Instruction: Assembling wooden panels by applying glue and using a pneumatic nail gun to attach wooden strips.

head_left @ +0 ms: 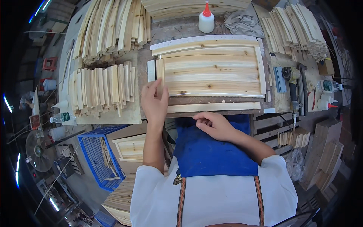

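Nearest me is the blue apron, and my right hand rests just above it at the bench edge, fingers curled loosely in and holding nothing that I can make out. My left hand is further out, open and flat, with its fingertips pressed on the left end of the panel, close to the short upright strip that closes that end. The panel lies flat in the middle of the bench, several pale boards side by side, with a framing strip along the far edge and another down the right side; a loose strip lies just in front of it, parallel to its near edge. To do this well I judge I should press the end strip square against the board ends with a flat hand, and bring my right hand up to steady the panel so it does not slide away. I would check that the boards sit tight with no gaps before any pressure goes on, and keep my fingers off the seams. Beyond the panel stands the glue bottle with its red tip, upright and within reach, beside a grey rag. Stacks of slats lie left and far left, more at far right, and a power tool lies right of the panel.
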{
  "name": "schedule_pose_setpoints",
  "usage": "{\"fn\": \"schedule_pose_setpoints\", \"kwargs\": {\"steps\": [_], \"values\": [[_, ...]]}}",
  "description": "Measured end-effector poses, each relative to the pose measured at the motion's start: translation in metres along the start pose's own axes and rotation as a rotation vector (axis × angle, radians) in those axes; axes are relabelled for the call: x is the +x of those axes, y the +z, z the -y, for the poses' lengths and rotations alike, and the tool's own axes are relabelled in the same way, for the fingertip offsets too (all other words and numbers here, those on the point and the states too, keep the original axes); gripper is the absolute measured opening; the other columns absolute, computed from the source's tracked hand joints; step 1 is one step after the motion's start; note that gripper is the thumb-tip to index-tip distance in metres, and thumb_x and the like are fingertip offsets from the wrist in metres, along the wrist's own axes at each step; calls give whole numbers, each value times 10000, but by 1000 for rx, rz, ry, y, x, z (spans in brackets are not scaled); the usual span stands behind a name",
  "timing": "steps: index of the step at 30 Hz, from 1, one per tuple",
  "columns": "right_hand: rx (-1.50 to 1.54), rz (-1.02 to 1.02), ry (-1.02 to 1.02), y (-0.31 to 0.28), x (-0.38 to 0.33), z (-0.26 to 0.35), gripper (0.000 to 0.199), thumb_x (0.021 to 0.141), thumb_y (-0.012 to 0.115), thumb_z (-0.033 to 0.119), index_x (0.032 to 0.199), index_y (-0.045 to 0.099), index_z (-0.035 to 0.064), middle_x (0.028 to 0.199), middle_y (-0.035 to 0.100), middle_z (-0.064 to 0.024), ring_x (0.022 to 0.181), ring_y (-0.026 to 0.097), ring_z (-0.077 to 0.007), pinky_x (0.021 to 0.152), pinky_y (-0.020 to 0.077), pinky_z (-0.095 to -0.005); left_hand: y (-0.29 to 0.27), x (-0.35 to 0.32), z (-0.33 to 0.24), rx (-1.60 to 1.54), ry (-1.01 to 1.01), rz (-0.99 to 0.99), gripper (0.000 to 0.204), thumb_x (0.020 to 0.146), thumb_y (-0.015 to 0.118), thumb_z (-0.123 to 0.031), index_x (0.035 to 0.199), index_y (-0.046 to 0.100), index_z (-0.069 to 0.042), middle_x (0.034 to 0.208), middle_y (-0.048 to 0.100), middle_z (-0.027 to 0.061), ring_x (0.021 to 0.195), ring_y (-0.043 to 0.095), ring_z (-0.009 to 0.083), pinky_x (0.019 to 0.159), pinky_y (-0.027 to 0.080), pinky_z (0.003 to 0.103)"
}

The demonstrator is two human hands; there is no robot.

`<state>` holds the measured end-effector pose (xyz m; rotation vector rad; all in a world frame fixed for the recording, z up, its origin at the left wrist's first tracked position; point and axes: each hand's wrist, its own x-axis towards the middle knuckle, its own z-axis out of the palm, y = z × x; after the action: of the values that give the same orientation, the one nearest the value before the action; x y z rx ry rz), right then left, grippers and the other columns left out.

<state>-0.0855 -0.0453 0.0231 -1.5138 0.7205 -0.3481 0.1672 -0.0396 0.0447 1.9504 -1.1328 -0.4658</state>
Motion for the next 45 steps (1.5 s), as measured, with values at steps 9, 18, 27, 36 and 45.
{"fn": "schedule_pose_setpoints", "kwargs": {"steps": [9, 18, 27, 36, 45], "values": [[-173, -86, 35, -14, -21, 0, 272, 978, 708, 125, 1234, 681, 35, 961, 696, -69, 778, 649, -130, 711, 542, -276, 27, 36, 36, 325, 195, -131, 295, 882, 771, -164, 1145, 764, -30, 1097, 697, 148, 931, 668, 298, 845, 544, 393], [-164, -116, 54, -13, -24, -4, 253, 974, 717, 129, 1204, 688, 27, 938, 690, -83, 767, 664, -158, 704, 553, -298, 32, 45, 31, 376, 154, -125, 291, 893, 761, -212, 1120, 772, -31, 1132, 708, 160, 1040, 681, 349, 910, 546, 432], [-273, -222, -10, -20, -37, -1, 244, 950, 734, 81, 1188, 702, 38, 944, 694, -96, 770, 675, -189, 706, 552, -301, 34, 14, 16, 341, 422, -189, 349, 876, 808, -238, 1163, 745, -48, 1132, 699, 161, 1045, 655, 378, 921, 525, 463], [-826, -805, -142, -68, -83, -18, 246, 864, 769, 34, 1103, 714, 46, 1055, 690, -149, 924, 684, -346, 792, 566, -396, 65, -68, 7, 137, 807, 282, 339, 798, 865, -227, 1083, 733, -99, 1149, 685, 109, 1028, 647, 341, 894, 514, 470], [-958, -825, -186, -66, -81, -22, 268, 806, 791, 18, 1063, 730, 61, 1074, 688, -120, 953, 677, -340, 809, 570, -414, 54, -55, 30, 86, 981, 288, 360, 760, 888, -130, 1089, 751, -77, 1104, 716, 89, 950, 657, 316, 847, 516, 436]]}}
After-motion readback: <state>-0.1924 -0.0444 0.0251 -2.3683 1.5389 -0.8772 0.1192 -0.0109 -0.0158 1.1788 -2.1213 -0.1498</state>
